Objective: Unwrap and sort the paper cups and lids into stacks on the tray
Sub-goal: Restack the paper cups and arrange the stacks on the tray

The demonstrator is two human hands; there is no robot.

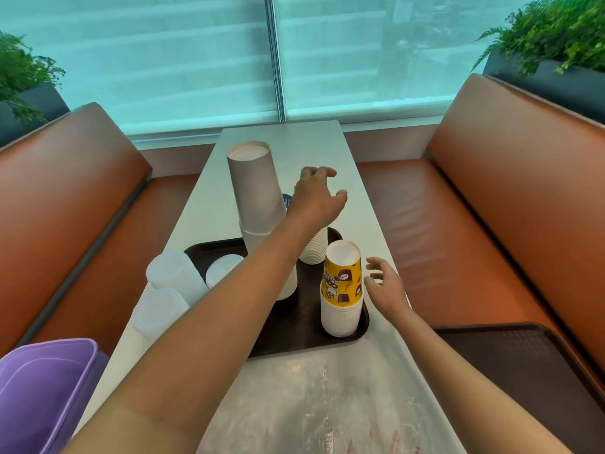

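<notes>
plastic wrap (314, 398) lies crumpled on the white counter (203, 204) nearest the person, at six o'clock from the dark tray (294, 339). a purple bin (42, 388) sits off the counter at eight o'clock, and a second dark tray (523, 371) rests on the orange bench seat at four o'clock.

the right hand (384, 285) hovers just beside the yellow-topped cup stack (342, 286) at the tray's near right corner, fingers spread and loosely bent, holding nothing; whether they touch the cup i cannot tell. on the tray's left side and over its edge at nine o'clock stand stacks of clear lids (173, 280).

farther on, the tall grey cup stack (258, 194) rises upside down from the tray's middle, leaning a little. a short white cup stack (314, 247) stands at the tray's far right, partly hidden by the left forearm. the left hand (319, 198) reaches past the tall stack toward twelve o'clock, fingers apart and gripping nothing, above the counter. something blue (287, 200) peeks out behind it, too hidden to name.
</notes>
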